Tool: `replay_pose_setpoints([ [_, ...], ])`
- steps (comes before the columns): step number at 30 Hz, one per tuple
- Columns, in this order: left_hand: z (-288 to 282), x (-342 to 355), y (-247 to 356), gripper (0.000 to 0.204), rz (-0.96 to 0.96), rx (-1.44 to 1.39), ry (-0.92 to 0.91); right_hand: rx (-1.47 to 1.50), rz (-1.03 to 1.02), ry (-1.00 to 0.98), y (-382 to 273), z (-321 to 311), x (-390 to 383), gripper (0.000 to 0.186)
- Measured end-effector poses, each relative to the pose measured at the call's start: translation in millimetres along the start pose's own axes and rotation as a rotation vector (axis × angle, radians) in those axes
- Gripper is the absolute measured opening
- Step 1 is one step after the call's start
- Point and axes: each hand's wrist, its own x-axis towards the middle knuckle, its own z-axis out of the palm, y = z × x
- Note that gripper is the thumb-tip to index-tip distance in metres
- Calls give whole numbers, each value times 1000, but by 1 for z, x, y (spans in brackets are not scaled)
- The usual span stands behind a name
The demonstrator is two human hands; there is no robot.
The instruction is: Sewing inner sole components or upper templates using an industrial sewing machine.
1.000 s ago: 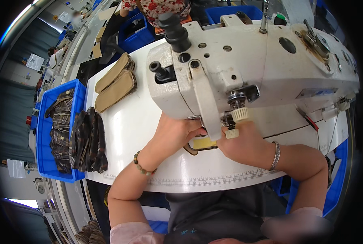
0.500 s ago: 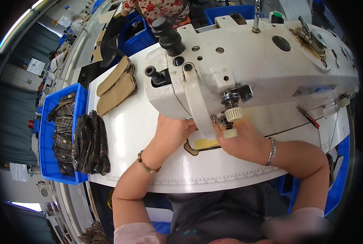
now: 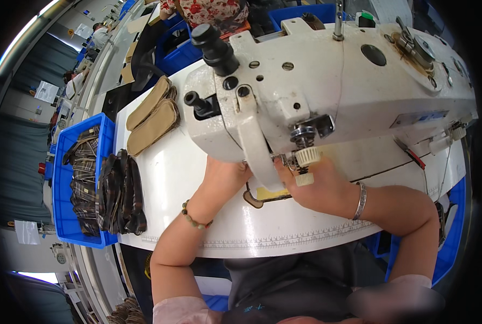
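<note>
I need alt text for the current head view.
A person's left hand and right hand are close together, partly hidden by the left end of a white sewing machine, a yellow strip between them. To the left are tan pieces on a white table, and plaid fabric next to a blue bin.

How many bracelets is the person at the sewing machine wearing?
2 visible: a beaded bracelet just behind the left hand, and a silver-coloured bracelet just behind the right hand.

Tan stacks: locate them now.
In the head view's upper left, the tan stacks lie on the white table, between the plaid-filled blue bin and the sewing machine.
</note>
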Motion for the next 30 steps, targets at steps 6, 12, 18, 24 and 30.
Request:
replay_pose_setpoints([
  [6,-7,0,-7,16,-19,-81,-118,-26,9,-43,10,5,-4,15],
  [12,-2,-4,-7,15,-98,-130,-118,-35,4,39,6,0,3,13],
  [18,-3,-2,-5,14,-72,-103,-103,-176,-70,10,13,4,1,5],
  [24,-1,-2,-4,14,-72,-114,-82,-403,-217,-60,7,3,3,11],
  [30,-1,2,0,15,-23,-70,-32,-360,-290,-131,0,1,0,12],
])
